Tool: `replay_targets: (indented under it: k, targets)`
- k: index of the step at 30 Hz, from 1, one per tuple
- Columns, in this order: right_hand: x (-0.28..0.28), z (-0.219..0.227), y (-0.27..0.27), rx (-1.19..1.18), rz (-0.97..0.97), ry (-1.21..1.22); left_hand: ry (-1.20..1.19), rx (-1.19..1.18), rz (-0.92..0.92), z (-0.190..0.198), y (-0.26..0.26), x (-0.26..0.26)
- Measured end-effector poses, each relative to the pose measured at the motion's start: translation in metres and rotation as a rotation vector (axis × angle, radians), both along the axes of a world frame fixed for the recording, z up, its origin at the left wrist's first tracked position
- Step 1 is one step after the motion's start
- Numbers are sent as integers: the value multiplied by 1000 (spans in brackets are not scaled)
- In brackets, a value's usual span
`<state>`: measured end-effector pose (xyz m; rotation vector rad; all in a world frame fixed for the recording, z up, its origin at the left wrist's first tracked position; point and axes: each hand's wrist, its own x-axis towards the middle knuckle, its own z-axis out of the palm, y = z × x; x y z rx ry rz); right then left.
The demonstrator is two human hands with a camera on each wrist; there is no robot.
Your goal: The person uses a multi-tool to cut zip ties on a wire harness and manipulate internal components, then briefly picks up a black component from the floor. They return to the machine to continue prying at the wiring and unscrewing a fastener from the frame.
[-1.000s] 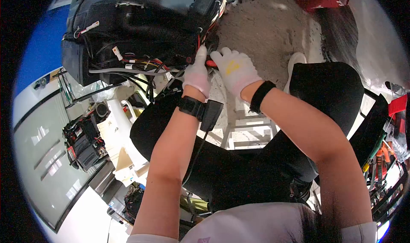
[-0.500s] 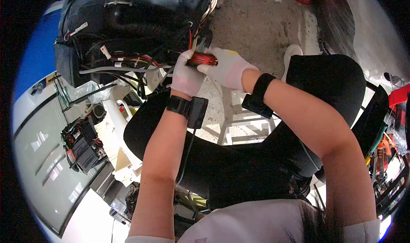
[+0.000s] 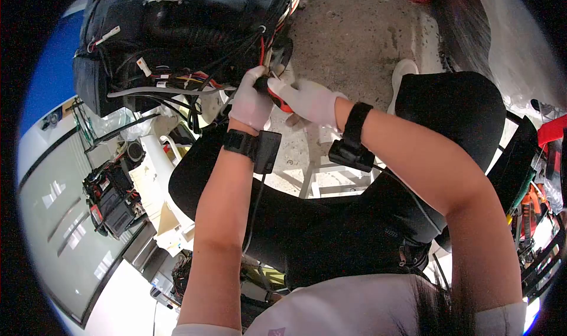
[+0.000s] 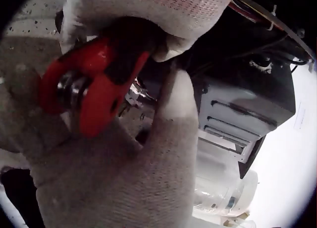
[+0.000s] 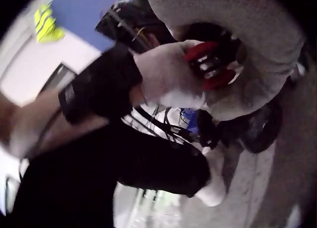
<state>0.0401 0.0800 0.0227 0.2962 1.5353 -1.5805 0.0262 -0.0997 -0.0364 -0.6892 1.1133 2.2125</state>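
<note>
Right grip (image 3: 308, 102): curled round the red-and-black tool (image 4: 99, 109)
Left grip (image 3: 251, 102): just beside it; whether pinching, cannot tell
Red-and-black tool: between both grips, near wires (image 3: 262, 51) and black housing (image 3: 195, 20)

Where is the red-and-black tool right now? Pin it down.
In the head view, the red-and-black tool is in the right hand, right beside the left hand, below the red wire along the black housing's right side.
</note>
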Motion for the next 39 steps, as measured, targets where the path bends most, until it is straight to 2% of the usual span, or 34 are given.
replay_targets:
  k: [1,2,4,5,6,7,8,10,12,15,20,22,26,27,28,31,33,35,37,38,39]
  targets:
    - [-3,-4,4,-262,22,-267,111,-153,-79,-6,-3,1]
    - [-3,-6,5,-262,21,-269,60,-87,-55,-11,-7,3]
    - [-3,-10,5,-208,152,-112,7,-25,-30,1,-2,9]
    - [-3,-14,3,-209,152,-110,261,-316,-175,-2,-3,15]
    - [-2,-18,0,46,221,93,516,-606,-320,-7,-4,19]
    - [-2,-19,-2,304,286,296,516,-606,-320,-17,-11,18]
    - [-2,-19,-3,304,285,296,346,-597,-299,-28,-19,11]
    - [-2,-17,-3,531,195,436,176,-585,-278,-18,-12,5]
    - [-6,-19,-2,582,188,516,-102,-182,101,4,5,6]
    - [-14,-22,-1,644,165,625,-54,-180,206,15,17,6]
    - [-18,-15,5,626,144,666,-51,-192,247,30,26,4]
    - [-16,-12,3,661,144,800,-60,-204,271,32,26,4]
    - [-19,-9,2,672,157,934,-83,-3,364,39,28,6]
    - [-21,-9,1,713,191,1054,-88,80,387,43,31,8]
    - [-22,-9,1,752,226,1174,-87,80,388,47,36,8]
    - [-18,-4,-4,814,331,1322,-81,-11,473,47,41,7]
    - [-9,-4,-4,766,293,1318,-112,-156,314,34,36,6]
    - [-3,-5,-2,718,257,1314,-117,-186,278,33,33,4]
    - [-2,4,0,434,56,1009,-124,-220,244,34,29,2]
    - [-5,8,3,433,57,1009,-132,-110,295,33,27,1]
    - [-11,14,7,393,71,707,-141,0,346,34,27,0]
